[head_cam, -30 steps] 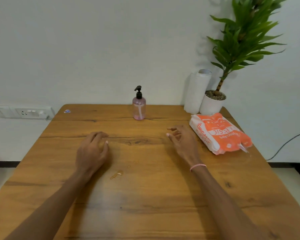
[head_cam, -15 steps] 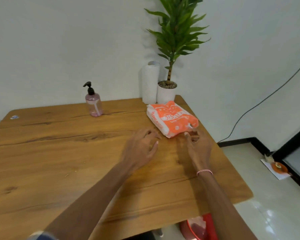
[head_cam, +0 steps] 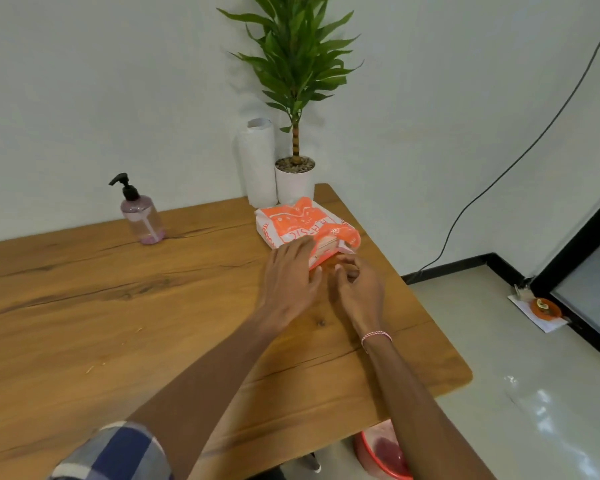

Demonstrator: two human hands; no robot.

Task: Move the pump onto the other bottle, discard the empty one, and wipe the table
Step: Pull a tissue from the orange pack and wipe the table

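A pink bottle with a black pump (head_cam: 142,220) stands upright at the back of the wooden table (head_cam: 118,306), well left of both hands. An orange and white tissue pack (head_cam: 298,220) lies near the table's right edge. My left hand (head_cam: 288,282) rests flat on the pack's near end with the fingers spread. My right hand (head_cam: 361,292) is just beside it, with curled fingertips at the pack's torn opening. Whether they pinch anything is hidden. No second bottle is in view.
A white paper roll (head_cam: 257,161) and a potted plant (head_cam: 295,181) stand in the back right corner behind the pack. A red bin (head_cam: 381,455) sits on the floor under the table's right front edge. A black cable runs down the right wall.
My view has swung to the right. Both hands moved from the table's middle to the orange pack: the left now lies on it and the right is at its opening.
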